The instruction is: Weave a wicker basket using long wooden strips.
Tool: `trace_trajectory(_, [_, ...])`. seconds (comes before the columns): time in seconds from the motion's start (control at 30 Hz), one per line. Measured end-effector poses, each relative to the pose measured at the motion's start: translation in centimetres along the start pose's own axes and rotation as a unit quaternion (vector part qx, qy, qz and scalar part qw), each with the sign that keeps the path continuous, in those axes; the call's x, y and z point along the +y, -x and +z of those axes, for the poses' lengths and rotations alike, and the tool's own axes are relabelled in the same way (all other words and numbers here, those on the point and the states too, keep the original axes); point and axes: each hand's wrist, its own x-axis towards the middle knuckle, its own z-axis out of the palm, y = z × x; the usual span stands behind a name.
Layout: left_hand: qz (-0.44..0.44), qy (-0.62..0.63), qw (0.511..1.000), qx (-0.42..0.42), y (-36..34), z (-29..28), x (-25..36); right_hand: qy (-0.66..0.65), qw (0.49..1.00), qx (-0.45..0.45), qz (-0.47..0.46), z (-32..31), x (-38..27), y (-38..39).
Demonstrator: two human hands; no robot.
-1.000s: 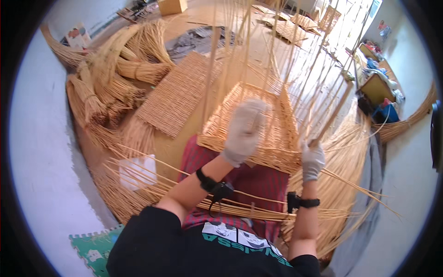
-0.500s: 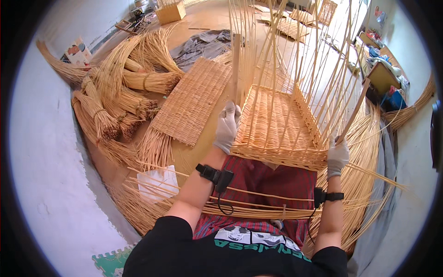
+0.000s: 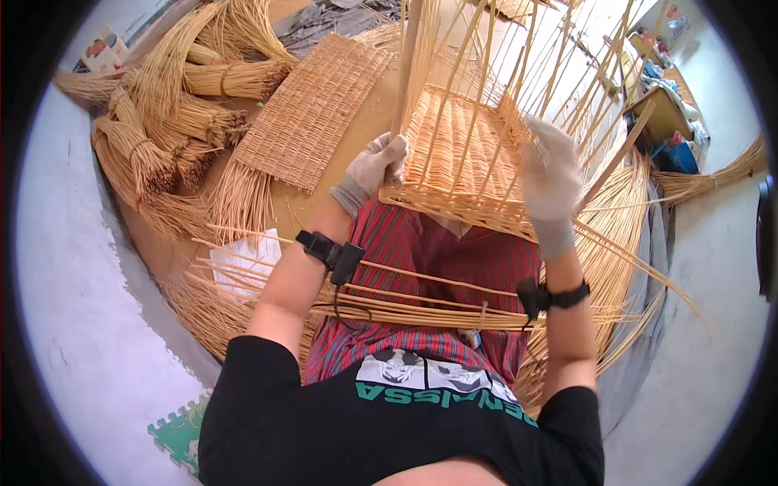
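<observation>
A woven wicker basket (image 3: 466,142) with a low wall rests over my lap, its long upright stakes (image 3: 486,61) rising from the rim. At its near left corner, my left hand (image 3: 375,168), in a pale glove, is closed around the foot of a flat wooden stick (image 3: 409,65). My right hand (image 3: 553,170), also gloved, is raised over the basket's right side among the stakes. Motion blurs it, and its fingers cannot be made out. A second wooden stick (image 3: 620,154) slants up beyond it at the right corner.
Left of the basket lies a flat woven panel (image 3: 312,113), with tied straw bundles (image 3: 146,154) beside it. Loose long rods (image 3: 421,313) cross my lap, and more rods (image 3: 620,243) spread at the right. A cluttered table (image 3: 664,113) stands at the far right.
My right hand has left the right wooden stick and moved inward over the basket's side. My left hand stays at the left corner stick. The whole view has shifted, with the basket higher in it.
</observation>
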Motion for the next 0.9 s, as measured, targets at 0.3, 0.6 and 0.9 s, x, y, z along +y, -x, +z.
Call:
trace_trajectory(0.3, [-0.008,0.094,0.996,0.003,1.0,0.5,0.0,0.410,0.712,-0.569,0.031,5.4,1.0,-12.4])
trace_trajectory(0.6, [0.067,-0.080,0.994,0.014,4.5,-1.2,0.7,0.054,0.982,-0.170,-0.058,4.4,-2.5,-3.2])
trace_trajectory(0.9, [-0.107,-0.282,0.953,-0.039,21.3,-7.3,3.9,-0.077,0.881,-0.463,0.062,-0.7,-9.8,18.5])
